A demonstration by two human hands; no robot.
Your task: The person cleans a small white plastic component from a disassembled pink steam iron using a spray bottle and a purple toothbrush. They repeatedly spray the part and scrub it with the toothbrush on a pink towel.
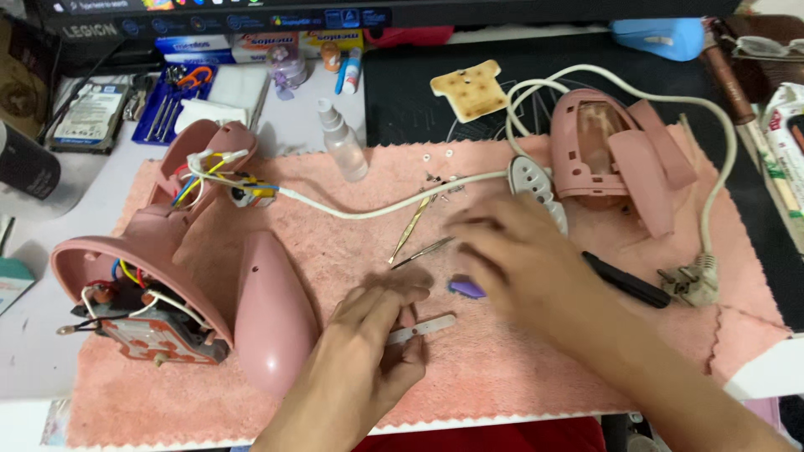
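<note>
- We kept the left hand [373,331] low on the pink towel [536,368], fingers closed on a flat white strip [423,328]; its free end stuck out to the right, so it lay level and ready to pass across.
- Our right hand [523,264] was blurred above the towel, palm down and fingers spread. We could not tell whether it gripped anything. A small purple piece [466,289] lay just under its fingertips, touching or nearly so.
- The two hands were near each other but apart, the strip's free end between them.
- Metal tweezers [416,228] lay on the towel just beyond the right hand, near several small screws [444,186] and white washers [437,155]. In our judgement the towel was there to stop such small parts rolling away.
- The opened pink iron body [138,268] sat on its side at the left, its coloured wiring [126,280] and terminal plate [155,335] turned toward us, presumably for access.
- A smooth pink shell cover [272,314] rested just beside it, touching the left forearm's side of the towel.
- The white power cord [377,201] ran from the wired handle part [213,163] across the towel, looping to the plug [695,280] at the right.
- A second pink housing [611,151] lay at the far right, well apart from the hands.
- A black-handled tool [628,285] lay beside the right wrist.
- A small clear spray bottle [342,138] stood upright at the towel's far edge.
</note>
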